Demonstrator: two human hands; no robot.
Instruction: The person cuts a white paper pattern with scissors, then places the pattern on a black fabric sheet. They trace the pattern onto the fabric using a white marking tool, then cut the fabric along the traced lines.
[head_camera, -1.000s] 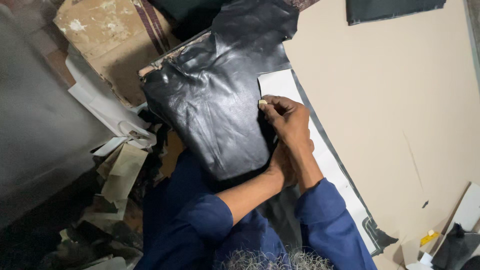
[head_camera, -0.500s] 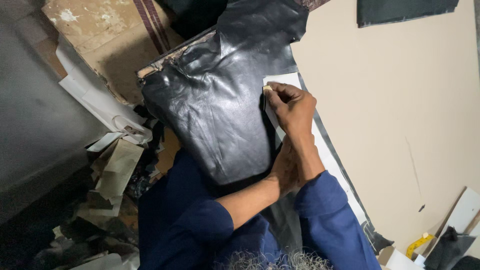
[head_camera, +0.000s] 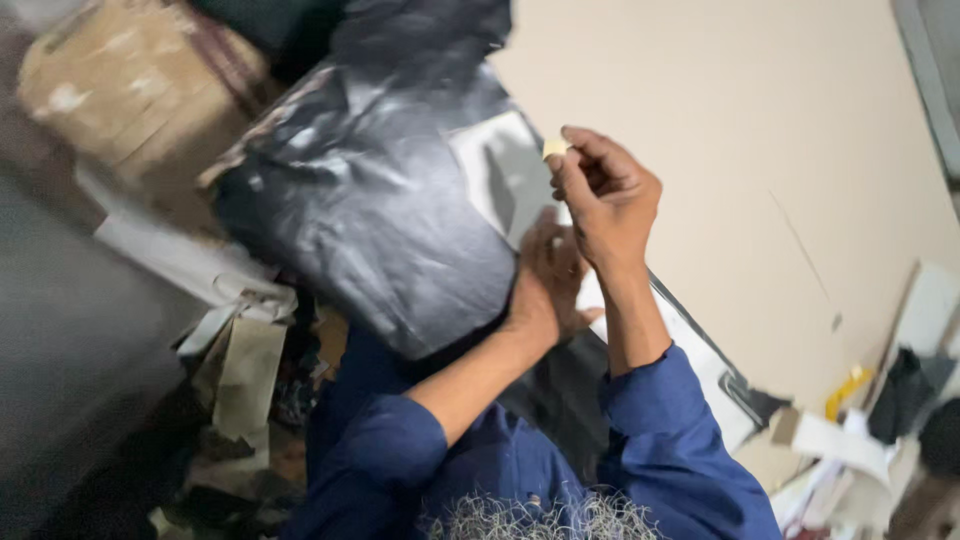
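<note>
A large sheet of shiny black leather (head_camera: 370, 230) lies over the edge of a beige table top (head_camera: 760, 130). A white paper pattern (head_camera: 500, 170) lies on the leather's right side. My right hand (head_camera: 605, 190) is raised just above the pattern and pinches a small pale yellow piece of chalk (head_camera: 555, 147) between thumb and fingertips. My left hand (head_camera: 545, 280) sits lower and rests flat on the pattern and leather, partly hidden behind my right wrist. Both arms wear blue sleeves.
A worn cardboard box (head_camera: 130, 90) stands at the upper left. Paper and leather scraps (head_camera: 240, 370) pile up at the left below the table edge. More offcuts (head_camera: 900, 400) and a small yellow item (head_camera: 848, 390) lie at the lower right.
My right hand has lifted off the leather's edge with the chalk still pinched. The view has swung and come closer, with motion blur. My left hand stays pressed on the sheet.
</note>
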